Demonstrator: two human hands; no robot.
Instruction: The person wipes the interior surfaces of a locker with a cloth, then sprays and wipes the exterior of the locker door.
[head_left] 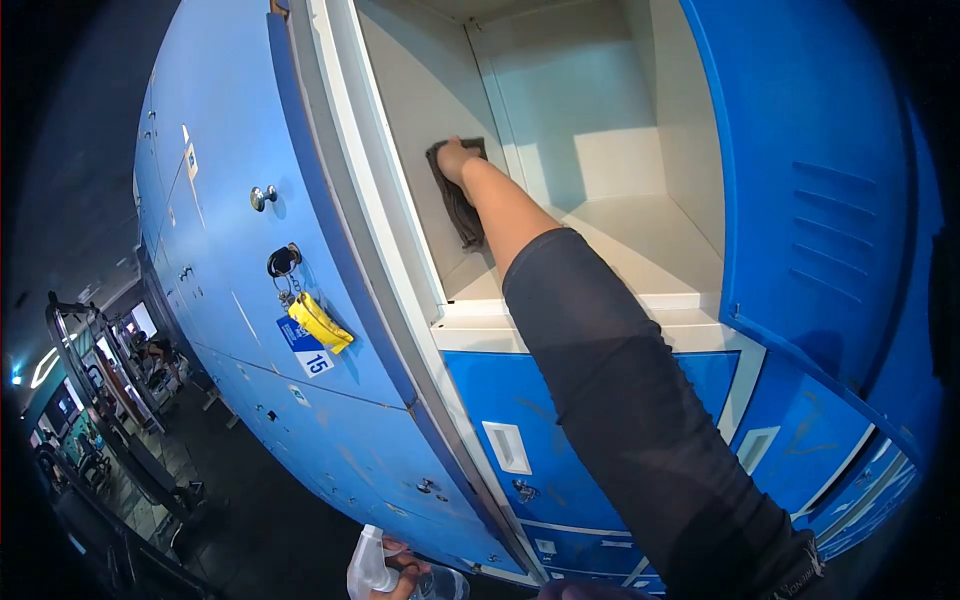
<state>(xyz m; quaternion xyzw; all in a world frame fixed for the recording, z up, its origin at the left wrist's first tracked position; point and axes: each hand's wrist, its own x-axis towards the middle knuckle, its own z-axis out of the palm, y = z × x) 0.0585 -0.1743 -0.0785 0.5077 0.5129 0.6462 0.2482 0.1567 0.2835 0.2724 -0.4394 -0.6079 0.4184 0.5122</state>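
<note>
My right hand (455, 160) reaches deep into an open white locker compartment (640, 250) and presses a dark cloth (466, 218) flat against its left inner wall. The cloth hangs down below my fingers. My right arm wears a black sleeve. At the bottom edge, my left hand (408, 578) holds a clear spray bottle (366, 566) low in front of the lower lockers; only part of both shows.
The compartment's blue door (810, 180) stands open on the right. On the left, a closed blue locker door has a key with a yellow tag (320, 322) and a label reading 15 (306, 352). More blue lockers (560, 440) sit below. Gym machines (100, 400) stand far left.
</note>
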